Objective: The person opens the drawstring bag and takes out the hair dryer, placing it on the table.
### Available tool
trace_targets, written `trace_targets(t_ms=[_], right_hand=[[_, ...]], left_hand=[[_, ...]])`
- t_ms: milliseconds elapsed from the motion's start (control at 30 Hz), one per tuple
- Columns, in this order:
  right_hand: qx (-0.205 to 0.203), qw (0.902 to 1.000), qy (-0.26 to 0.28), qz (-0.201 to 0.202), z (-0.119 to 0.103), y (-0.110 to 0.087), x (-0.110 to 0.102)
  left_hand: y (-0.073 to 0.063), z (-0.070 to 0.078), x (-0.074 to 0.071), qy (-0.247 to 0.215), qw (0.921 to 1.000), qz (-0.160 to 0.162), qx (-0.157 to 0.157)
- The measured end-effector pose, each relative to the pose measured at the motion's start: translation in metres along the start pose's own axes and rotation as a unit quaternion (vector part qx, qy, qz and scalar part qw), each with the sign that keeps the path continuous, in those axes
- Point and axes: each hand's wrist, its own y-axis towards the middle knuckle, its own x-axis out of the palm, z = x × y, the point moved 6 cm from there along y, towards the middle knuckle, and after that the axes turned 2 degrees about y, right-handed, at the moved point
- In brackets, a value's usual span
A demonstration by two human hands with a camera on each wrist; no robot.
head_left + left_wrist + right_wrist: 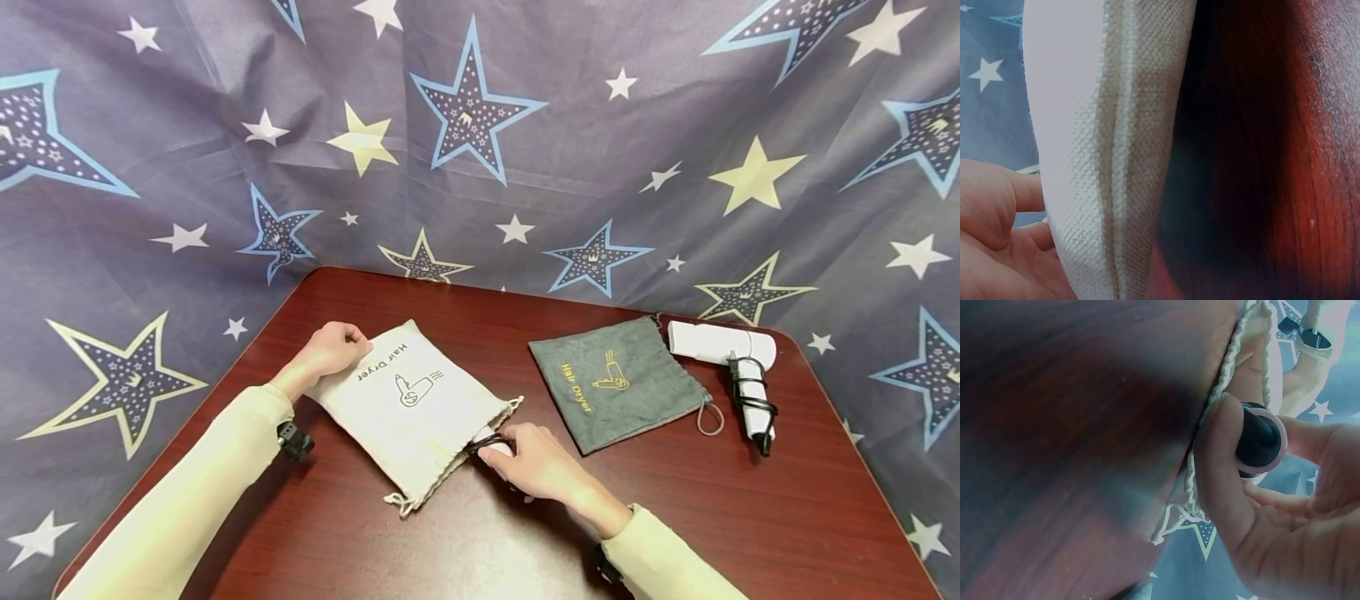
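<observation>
A cream drawstring bag [408, 408], printed "Hair Dryer", lies over the left half of the table with its mouth toward the right hand. At its closed end, the left hand [333, 348] holds the bag's edge with curled fingers; in the left wrist view the cloth [1104, 150] partly hides the fingertips. The right hand [542, 462] grips the white handle of a hair dryer [498, 448] with a black cord wound on it. The dryer's other end is hidden inside the bag. In the right wrist view the handle's black end [1260, 442] shows between thumb and fingers.
A grey drawstring bag [622, 383], also printed "Hair Dryer", lies flat at the right. Beside it rests another white hair dryer [716, 343], its black cord wrapped round the handle. The table [817, 517] is dark red wood, with a star-patterned cloth [510, 242] behind it.
</observation>
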Motion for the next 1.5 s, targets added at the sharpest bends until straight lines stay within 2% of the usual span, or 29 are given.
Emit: trace_targets(t_ms=[267, 833, 1267, 1500], right_hand=[[0.008, 0.9998, 0.015, 0.009, 0.0016, -0.0002, 0.0013], [0.014, 0.9982, 0.057, -0.011, 0.0049, 0.0003, 0.0022], [0.019, 0.9968, 0.077, 0.006, 0.0034, -0.003, -0.0012], [0.016, 0.9967, 0.076, 0.022, 0.005, -0.0046, -0.0031]], left_hand=[[0.0003, -0.0011, 0.0001, 0.001, 1.0, 0.003, -0.002], [-0.0011, 0.0018, -0.0002, 0.0, 0.9999, 0.011, -0.002], [0.0006, 0.0001, 0.0014, -0.006, 0.9998, 0.015, -0.008], [0.0014, 0.0007, 0.0023, -0.001, 0.9998, 0.02, 0.0]])
